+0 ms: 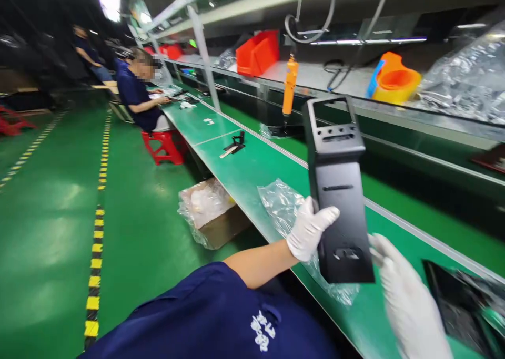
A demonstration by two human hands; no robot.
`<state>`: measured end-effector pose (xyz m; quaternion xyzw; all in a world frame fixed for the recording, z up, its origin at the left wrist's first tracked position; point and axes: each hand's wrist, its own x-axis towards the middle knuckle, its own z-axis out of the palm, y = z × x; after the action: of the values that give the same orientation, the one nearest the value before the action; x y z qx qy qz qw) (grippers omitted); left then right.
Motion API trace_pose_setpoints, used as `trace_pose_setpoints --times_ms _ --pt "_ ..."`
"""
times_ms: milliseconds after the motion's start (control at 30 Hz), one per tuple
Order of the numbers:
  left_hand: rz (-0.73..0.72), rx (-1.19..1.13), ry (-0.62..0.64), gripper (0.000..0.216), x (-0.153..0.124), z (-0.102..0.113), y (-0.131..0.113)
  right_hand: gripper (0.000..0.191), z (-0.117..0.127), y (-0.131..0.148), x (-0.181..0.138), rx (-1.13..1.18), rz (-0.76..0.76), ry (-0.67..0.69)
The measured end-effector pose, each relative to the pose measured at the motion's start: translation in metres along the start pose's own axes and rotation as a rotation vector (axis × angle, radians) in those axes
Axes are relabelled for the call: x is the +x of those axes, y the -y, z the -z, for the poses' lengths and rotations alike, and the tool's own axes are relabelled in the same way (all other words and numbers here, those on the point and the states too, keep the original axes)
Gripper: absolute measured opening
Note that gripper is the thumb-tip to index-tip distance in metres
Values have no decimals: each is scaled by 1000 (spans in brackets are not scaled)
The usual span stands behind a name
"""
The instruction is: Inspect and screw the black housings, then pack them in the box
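A tall black housing (341,206), with a rectangular opening at its top and slots in its front, is held upright above the bench. My left hand (310,230), in a white glove, is closed on its left edge, thumb across the front. At the lower right edge, my gloved right hand (398,285) has its fingers bent against the housing; the fingertips are partly hidden. A crumpled clear plastic bag (282,204) lies on the green bench (260,175) behind my left hand and continues under the housing.
An orange electric screwdriver (290,85) hangs beyond the housing. Red bins (258,53) and a tape roll (396,83) stand on the shelf. A small black part (236,142) and dark bagged parts (457,301) lie on the bench. A carton (221,225) sits below; a co-worker (138,93) sits farther along.
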<state>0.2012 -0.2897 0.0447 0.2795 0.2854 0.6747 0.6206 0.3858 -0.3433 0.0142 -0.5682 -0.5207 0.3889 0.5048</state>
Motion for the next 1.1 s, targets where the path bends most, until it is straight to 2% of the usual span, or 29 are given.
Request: trace_pose_setpoints --times_ms 133,300,367,500,700,767,867,933,967,1033,1100 --pt "-73 64 -95 38 -2 12 7 79 -41 -10 1 -204 148 51" --pt "-156 141 -83 43 0 16 22 104 -57 -14 10 -365 163 22" --pt "-158 165 -60 46 -3 14 25 107 -58 -16 8 -395 176 1" --pt "-148 182 -33 47 -8 7 29 103 -52 -22 7 -416 238 7" --pt "-165 192 -76 50 -8 -3 38 93 -34 -28 16 -432 246 32" --pt "-154 184 -52 44 -5 -3 39 93 -27 -27 16 -367 203 66" --pt "-152 155 -27 37 3 0 38 88 -14 -21 8 -93 128 105" --pt "-166 119 -43 37 8 2 36 75 -7 -16 -2 54 131 -22" --pt "-177 100 -59 37 10 3 35 67 -5 -13 -7 47 157 -109" --pt "-207 77 -103 40 13 2 35 52 -8 -9 -15 -131 273 -246" --pt "-242 87 -133 40 13 -1 36 44 -17 -7 -20 -380 433 -291"
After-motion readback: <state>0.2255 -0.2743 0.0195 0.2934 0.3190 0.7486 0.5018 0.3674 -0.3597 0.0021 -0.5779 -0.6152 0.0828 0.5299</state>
